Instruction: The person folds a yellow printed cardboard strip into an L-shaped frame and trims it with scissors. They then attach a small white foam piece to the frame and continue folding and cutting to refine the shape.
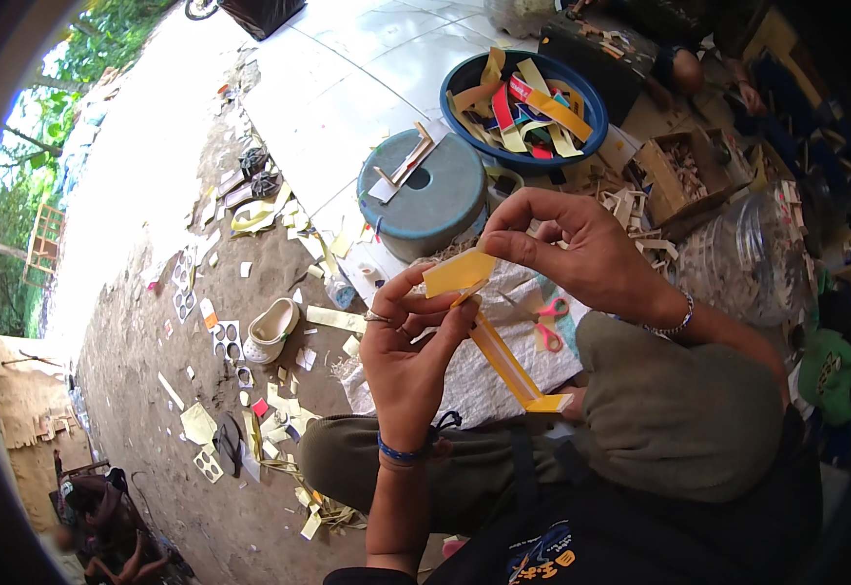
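Note:
My left hand grips a long bracket-like piece wrapped in yellow, between thumb and fingers. It slants down to the right and ends in a short bent foot near my knee. From its upper end sticks out a flat yellow paper strip, which lies across my left fingers. The fingers of my right hand are closed in a pinch at the strip's upper right corner; the fingertips partly hide that corner. Below both hands a white woven sack is spread, with pink-handled scissors on it.
A round grey-blue upturned tub carries a similar bracket piece. Behind it stands a blue basin of coloured strips. To the right are a cardboard box and clear plastic. Paper scraps and a pale clog litter the ground.

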The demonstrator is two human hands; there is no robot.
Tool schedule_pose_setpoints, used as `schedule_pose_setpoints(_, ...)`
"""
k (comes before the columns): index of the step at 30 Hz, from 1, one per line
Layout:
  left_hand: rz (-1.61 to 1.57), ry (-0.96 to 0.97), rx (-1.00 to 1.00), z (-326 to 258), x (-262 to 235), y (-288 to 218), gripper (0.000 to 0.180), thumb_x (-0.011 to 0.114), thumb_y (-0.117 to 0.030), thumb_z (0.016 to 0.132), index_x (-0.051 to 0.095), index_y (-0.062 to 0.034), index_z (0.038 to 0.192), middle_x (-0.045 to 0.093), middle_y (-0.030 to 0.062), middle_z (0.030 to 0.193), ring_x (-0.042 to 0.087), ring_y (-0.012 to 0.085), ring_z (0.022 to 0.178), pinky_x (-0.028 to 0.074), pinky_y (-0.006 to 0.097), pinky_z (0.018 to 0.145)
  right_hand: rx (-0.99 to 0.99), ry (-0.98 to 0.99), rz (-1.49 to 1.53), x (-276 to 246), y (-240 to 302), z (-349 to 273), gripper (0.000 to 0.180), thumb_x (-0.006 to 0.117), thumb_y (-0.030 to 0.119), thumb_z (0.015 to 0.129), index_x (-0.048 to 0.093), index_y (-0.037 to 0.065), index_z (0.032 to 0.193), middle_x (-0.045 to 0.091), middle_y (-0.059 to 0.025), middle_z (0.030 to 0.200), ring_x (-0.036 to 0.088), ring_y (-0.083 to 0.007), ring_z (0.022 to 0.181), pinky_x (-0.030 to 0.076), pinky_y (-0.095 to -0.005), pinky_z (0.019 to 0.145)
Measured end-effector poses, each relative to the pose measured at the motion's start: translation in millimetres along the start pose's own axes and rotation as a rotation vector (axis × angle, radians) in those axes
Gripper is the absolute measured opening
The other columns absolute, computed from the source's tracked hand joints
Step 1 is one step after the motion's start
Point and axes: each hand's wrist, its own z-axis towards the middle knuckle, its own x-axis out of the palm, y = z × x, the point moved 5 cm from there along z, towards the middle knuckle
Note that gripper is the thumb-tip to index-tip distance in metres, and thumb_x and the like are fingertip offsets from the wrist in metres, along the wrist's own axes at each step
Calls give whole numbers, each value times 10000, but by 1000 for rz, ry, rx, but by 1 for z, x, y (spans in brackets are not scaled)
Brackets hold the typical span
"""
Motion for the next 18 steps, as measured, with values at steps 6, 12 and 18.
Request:
schedule_pose_setpoints(6, 60, 15, 12, 0, 0, -1, 446, 755, 39, 904, 552, 29, 1301, 714, 98, 1062, 710, 141, 977, 611, 278, 851, 55, 34, 6, -1, 2, -1, 195, 736, 226, 979, 722, 50, 1063, 704, 32, 929, 536, 3, 702, 456, -194, 646)
schedule_pose_setpoints(12, 79, -5, 57, -5, 0, -4, 331, 743, 70, 899, 611, 37, 1201, 718, 99, 1053, 710, 163, 997, 603, 298, 878, 16, 77, 6, -2, 7, -2, 203, 741, 233, 975, 721, 47, 1053, 698, 26, 946, 550, -11, 739, 463, -201, 673)
schedule_pose_setpoints(18, 61, 61, 60, -3, -1, -1, 231, 736, 70, 906, 643, 29, 1114, 741, 113, 1035, 717, 168, 968, 600, 309, 860, 39, 98, -12, -3, 3, -1, 213, 736, 239, 978, 714, 47, 1068, 687, 25, 942, 563, -19, 786, 467, -213, 713)
